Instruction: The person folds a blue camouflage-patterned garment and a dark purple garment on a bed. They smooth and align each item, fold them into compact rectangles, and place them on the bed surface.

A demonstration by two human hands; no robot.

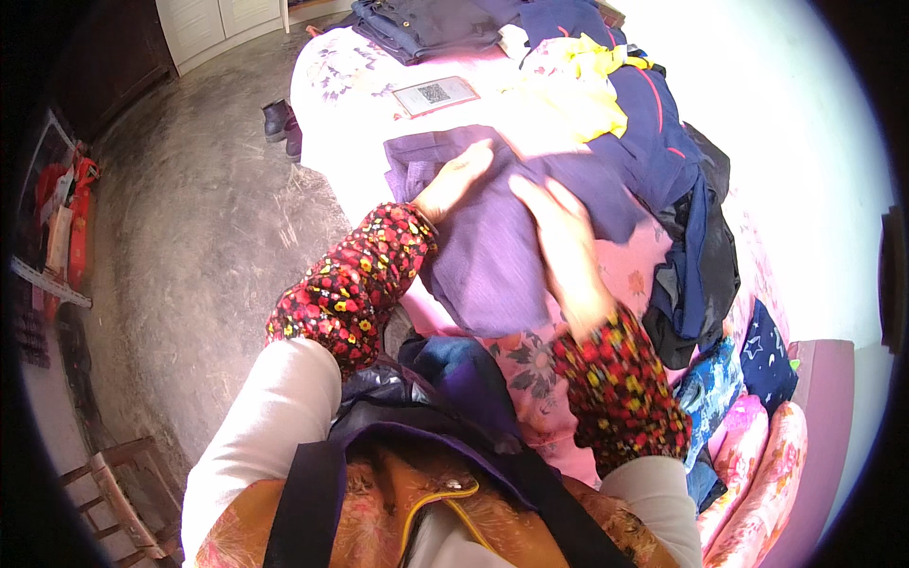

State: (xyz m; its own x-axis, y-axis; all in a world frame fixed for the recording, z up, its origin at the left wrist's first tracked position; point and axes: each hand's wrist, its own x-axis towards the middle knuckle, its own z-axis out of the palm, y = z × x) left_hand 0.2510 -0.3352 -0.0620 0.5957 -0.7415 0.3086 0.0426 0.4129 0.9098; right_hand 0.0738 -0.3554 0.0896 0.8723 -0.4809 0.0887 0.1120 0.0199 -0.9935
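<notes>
A purple garment [490, 263], partly folded, lies across the bed before me. My left hand [454, 181] is at its upper left part, with some fingers hidden, so a grip on the cloth cannot be made out. On the garment's right side rests my right hand [564, 234], slightly blurred, its visible fingers apart. Dark cloth [596, 188] spreads beyond that hand towards a navy garment [650, 135] with red piping. A bright yellow cloth [600, 103] lies farther up. Both my forearms wear red-flowered sleeve covers over white sleeves.
A card with a printed code [437, 96] lies beyond the garment on the flowered bedsheet [529, 366]. Folded dark clothes [426, 28] sit at the far end. Black clothing [717, 263] and rolled pink bedding [756, 483] line the right. Shoes [277, 121] and a wooden chair [135, 493] stand left.
</notes>
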